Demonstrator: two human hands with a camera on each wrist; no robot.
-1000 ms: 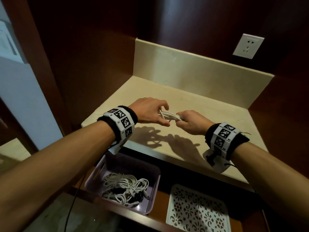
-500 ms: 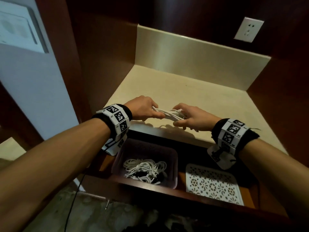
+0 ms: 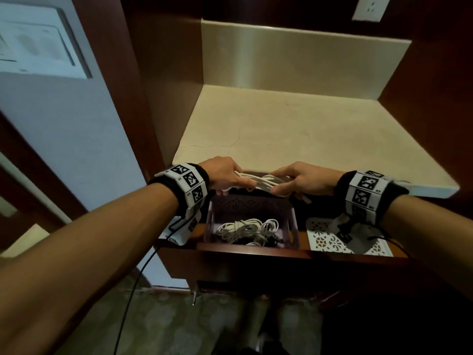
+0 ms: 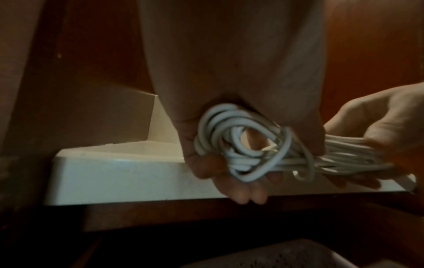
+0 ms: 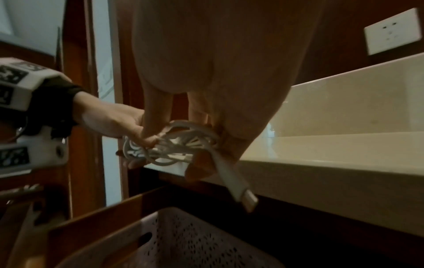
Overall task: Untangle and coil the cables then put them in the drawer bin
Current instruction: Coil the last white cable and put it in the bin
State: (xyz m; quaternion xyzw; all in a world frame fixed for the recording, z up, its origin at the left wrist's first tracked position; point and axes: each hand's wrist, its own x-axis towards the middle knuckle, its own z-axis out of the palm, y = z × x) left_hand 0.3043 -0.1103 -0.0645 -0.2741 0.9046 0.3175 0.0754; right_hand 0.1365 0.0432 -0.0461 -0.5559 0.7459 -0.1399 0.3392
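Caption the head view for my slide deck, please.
Both hands, left hand and right hand, hold a coiled white cable above the purple bin.

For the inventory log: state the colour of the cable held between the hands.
White: the coiled cable shows best in the left wrist view.

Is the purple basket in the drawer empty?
No. The perforated purple plastic basket already holds a bundle of white cables on its bottom.

You are standing in a home, at a dark red-brown wooden cabinet point(image 3: 163, 80) with a smooth cream stone counter point(image 3: 294, 129), a white wall socket point(image 3: 368, 7) and an open wooden drawer point(image 3: 256, 252).
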